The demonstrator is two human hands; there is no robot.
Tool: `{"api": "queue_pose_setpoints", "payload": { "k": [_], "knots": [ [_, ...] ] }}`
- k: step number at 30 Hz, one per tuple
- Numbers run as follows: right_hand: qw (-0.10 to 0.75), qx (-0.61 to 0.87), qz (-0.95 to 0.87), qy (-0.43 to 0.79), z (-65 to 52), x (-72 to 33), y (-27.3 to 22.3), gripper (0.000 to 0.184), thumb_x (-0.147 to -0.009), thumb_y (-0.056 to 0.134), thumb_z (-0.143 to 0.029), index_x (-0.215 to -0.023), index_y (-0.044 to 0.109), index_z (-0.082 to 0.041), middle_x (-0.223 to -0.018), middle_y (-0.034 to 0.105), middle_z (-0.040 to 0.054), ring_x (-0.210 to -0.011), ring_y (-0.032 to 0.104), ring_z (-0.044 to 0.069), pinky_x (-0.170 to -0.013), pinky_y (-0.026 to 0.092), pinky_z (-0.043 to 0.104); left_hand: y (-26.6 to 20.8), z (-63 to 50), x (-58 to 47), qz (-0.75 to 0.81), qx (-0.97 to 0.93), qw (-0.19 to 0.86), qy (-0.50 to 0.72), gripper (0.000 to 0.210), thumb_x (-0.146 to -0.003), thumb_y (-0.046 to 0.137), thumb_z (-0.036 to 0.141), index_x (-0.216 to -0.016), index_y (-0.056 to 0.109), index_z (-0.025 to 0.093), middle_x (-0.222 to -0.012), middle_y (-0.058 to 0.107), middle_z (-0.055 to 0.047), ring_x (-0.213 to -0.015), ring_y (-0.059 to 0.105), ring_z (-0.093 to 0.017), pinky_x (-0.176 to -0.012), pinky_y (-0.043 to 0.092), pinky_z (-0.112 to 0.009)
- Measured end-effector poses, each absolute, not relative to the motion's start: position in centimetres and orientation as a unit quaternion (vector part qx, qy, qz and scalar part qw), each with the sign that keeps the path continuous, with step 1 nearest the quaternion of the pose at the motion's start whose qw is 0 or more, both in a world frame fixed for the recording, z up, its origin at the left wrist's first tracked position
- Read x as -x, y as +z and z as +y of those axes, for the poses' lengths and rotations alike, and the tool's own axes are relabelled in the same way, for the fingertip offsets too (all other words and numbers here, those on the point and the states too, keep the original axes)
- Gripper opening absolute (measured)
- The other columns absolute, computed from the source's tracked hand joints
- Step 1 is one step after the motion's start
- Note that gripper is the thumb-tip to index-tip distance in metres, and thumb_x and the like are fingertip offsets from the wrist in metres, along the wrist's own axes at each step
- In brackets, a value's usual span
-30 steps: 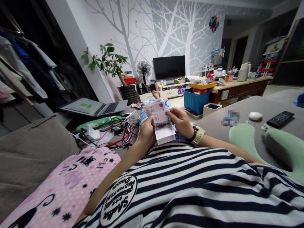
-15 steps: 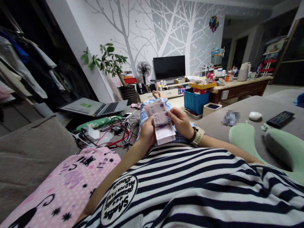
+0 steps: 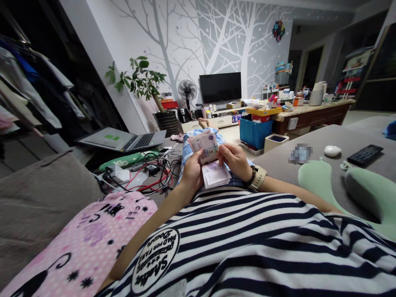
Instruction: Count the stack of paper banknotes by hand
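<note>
A stack of banknotes point(image 3: 202, 141) is held over my lap, with my left hand point(image 3: 192, 170) closed around its left side and the thumb across the notes. A purple note showing a 5 lies on top, and pinkish edges show behind it. Several notes point(image 3: 215, 175) fold down toward my body, below the upright ones. At the stack's right edge my right hand point(image 3: 234, 159) pinches a note between thumb and fingers. That wrist wears a pale watch point(image 3: 259, 176) and a dark bracelet. Blue checked cloth point(image 3: 187, 150) covers my legs under the notes.
On my left are an open laptop point(image 3: 123, 140), tangled cables point(image 3: 163, 169) and a pink patterned cushion point(image 3: 123, 222). To the right lie a green neck pillow point(image 3: 318, 177), a white mouse point(image 3: 332, 151) and a remote control point(image 3: 365, 155). A blue bin point(image 3: 255, 131) stands by a cluttered table.
The upper note now shows its 5 face, where two note ends showed before. More notes now fan out at the folded-down end. Both hands have stayed nearly in place.
</note>
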State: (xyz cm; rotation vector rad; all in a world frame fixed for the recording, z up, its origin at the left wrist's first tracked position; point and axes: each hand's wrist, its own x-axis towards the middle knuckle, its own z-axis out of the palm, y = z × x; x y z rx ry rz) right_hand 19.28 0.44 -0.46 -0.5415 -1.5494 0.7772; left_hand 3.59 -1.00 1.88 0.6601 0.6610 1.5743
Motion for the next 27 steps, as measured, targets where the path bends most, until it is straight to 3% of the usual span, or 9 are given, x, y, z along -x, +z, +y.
{"api": "queue_pose_setpoints", "payload": {
  "k": [4, 7, 10, 14, 17, 21, 27],
  "knots": [
    [0.646, 0.277, -0.643, 0.303, 0.8, -19.4, -0.4, 0.073, -0.092, 0.093, -0.096, -0.083, 0.063, -0.031, -0.071, 0.066, -0.0013, -0.071, 0.057, 0.020, -0.073, 0.047, 0.038, 1.9, -1.2, -3.7, 0.285, -0.288, 0.611, 0.680, 0.040, -0.106, 0.079, 0.013, -0.144, 0.090, 0.013, -0.117, 0.101, -0.015, -0.122, 0.100, -0.041, -0.115, 0.083, -0.056],
    [0.664, 0.304, -0.613, 0.302, 1.4, -19.4, -0.5, 0.064, -0.088, 0.102, -0.083, -0.094, 0.064, -0.031, -0.071, 0.062, -0.0059, -0.070, 0.055, 0.020, -0.072, 0.044, 0.037, 1.8, -1.3, -3.5, 0.293, -0.311, 0.605, 0.672, 0.043, -0.103, 0.080, 0.012, -0.144, 0.092, 0.014, -0.118, 0.101, -0.015, -0.121, 0.100, -0.042, -0.113, 0.083, -0.056],
    [0.659, 0.319, -0.607, 0.310, 1.9, -19.5, -0.6, 0.054, -0.092, 0.101, -0.070, -0.097, 0.064, -0.031, -0.071, 0.058, -0.0079, -0.071, 0.053, 0.020, -0.072, 0.042, 0.036, 1.7, -1.4, -3.3, 0.291, -0.330, 0.597, 0.671, 0.049, -0.095, 0.083, 0.006, -0.143, 0.093, 0.013, -0.114, 0.101, -0.015, -0.122, 0.100, -0.042, -0.115, 0.083, -0.054],
    [0.648, 0.314, -0.634, 0.283, 2.3, -19.6, -0.6, 0.050, -0.098, 0.090, -0.058, -0.078, 0.054, -0.030, -0.075, 0.058, -0.0032, -0.078, 0.052, 0.020, -0.077, 0.043, 0.038, 1.5, -1.4, -3.2, 0.292, -0.332, 0.595, 0.672, 0.064, -0.087, 0.085, 0.001, -0.150, 0.091, 0.013, -0.117, 0.101, -0.015, -0.121, 0.100, -0.042, -0.118, 0.082, -0.056],
    [0.646, 0.315, -0.642, 0.267, 2.2, -19.8, -0.5, 0.051, -0.100, 0.084, -0.061, -0.076, 0.052, -0.030, -0.074, 0.055, -0.0030, -0.078, 0.049, 0.020, -0.079, 0.042, 0.039, 1.6, -1.2, -3.4, 0.293, -0.323, 0.600, 0.670, 0.060, -0.096, 0.087, 0.009, -0.155, 0.089, 0.014, -0.123, 0.101, -0.016, -0.122, 0.100, -0.043, -0.116, 0.083, -0.057],
    [0.647, 0.287, -0.654, 0.269, 1.6, -19.9, -0.3, 0.063, -0.105, 0.079, -0.081, -0.076, 0.056, -0.030, -0.072, 0.052, -0.0026, -0.079, 0.051, 0.021, -0.079, 0.045, 0.039, 2.0, -1.1, -3.6, 0.279, -0.311, 0.618, 0.666, 0.050, -0.107, 0.084, 0.021, -0.156, 0.089, 0.017, -0.130, 0.101, -0.015, -0.125, 0.100, -0.042, -0.115, 0.083, -0.055],
    [0.648, 0.267, -0.654, 0.284, 0.9, -19.8, 0.1, 0.073, -0.100, 0.083, -0.097, -0.080, 0.060, -0.030, -0.073, 0.052, -0.0018, -0.080, 0.052, 0.022, -0.074, 0.044, 0.038, 2.0, -0.8, -3.5, 0.264, -0.304, 0.631, 0.663, 0.045, -0.106, 0.079, 0.019, -0.149, 0.091, 0.017, -0.123, 0.101, -0.014, -0.124, 0.100, -0.041, -0.115, 0.082, -0.054]
  ]
}}
